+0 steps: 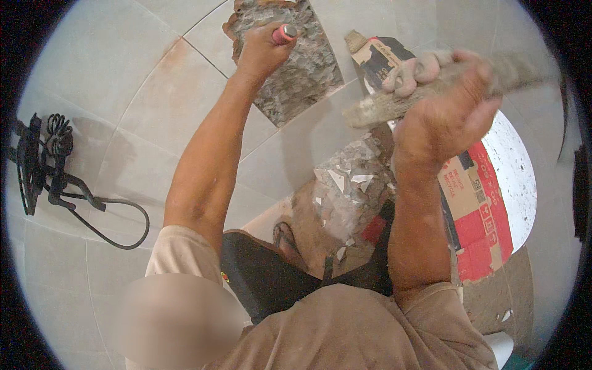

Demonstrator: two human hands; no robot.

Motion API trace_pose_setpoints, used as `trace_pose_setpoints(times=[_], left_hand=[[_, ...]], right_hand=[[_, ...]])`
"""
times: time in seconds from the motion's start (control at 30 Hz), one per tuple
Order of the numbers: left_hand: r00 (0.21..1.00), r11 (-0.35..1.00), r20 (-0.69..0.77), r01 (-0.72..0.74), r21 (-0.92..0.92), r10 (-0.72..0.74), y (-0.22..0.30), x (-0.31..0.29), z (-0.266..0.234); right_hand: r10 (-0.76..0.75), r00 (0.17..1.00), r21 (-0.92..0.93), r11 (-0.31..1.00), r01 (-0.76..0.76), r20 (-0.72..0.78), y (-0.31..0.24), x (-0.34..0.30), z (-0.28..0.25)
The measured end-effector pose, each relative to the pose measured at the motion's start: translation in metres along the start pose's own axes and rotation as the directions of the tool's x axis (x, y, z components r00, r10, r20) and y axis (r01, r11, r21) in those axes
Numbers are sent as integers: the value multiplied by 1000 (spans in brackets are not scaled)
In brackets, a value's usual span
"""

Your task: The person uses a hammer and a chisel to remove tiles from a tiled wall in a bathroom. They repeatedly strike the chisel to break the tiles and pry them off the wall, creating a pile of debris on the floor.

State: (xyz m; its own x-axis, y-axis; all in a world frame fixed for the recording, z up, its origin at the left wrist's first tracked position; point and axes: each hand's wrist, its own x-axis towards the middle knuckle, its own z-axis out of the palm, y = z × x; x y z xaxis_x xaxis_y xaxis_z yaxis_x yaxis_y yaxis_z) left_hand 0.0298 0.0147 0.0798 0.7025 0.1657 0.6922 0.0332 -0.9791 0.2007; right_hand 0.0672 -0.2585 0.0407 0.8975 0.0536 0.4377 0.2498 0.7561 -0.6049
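My left hand (262,52) is closed around an upright chisel (284,34) with a red handle and metal-capped top; its lower end is hidden. Below the fist lies a square patch of rough grey mortar (302,77), sunk among pale floor tiles. On the right, my right hand (447,117) is raised and gripping a rough, greyish length of wood (385,110), blurred by motion and held roughly level. A pale pinkish lumpy form (412,75) shows along the wood, too unclear to name. The wood is apart from the chisel.
Broken tile and mortar rubble (351,185) is heaped between my arms, near a sandalled foot (285,237). A torn red and brown cardboard box (475,216) lies at right against a white speckled surface (512,172). Black equipment with a coiled cable (58,132) is on the left.
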Motion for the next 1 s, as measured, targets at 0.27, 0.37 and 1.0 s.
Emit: trace_pose_setpoints(times=[0.27,0.37,1.0], left_hand=[[1000,998,-19,-22,58,23,-15,0,5],[998,998,-44,-48,33,49,-17,2,8],[986,954,76,125,273,-151,-16,24,18]], right_hand=[[235,937,-716,697,22,258,50,-15,-7],[214,976,-339,922,-187,45,8,-17,2],[569,819,-493,735,-465,77,77,-35,-5]])
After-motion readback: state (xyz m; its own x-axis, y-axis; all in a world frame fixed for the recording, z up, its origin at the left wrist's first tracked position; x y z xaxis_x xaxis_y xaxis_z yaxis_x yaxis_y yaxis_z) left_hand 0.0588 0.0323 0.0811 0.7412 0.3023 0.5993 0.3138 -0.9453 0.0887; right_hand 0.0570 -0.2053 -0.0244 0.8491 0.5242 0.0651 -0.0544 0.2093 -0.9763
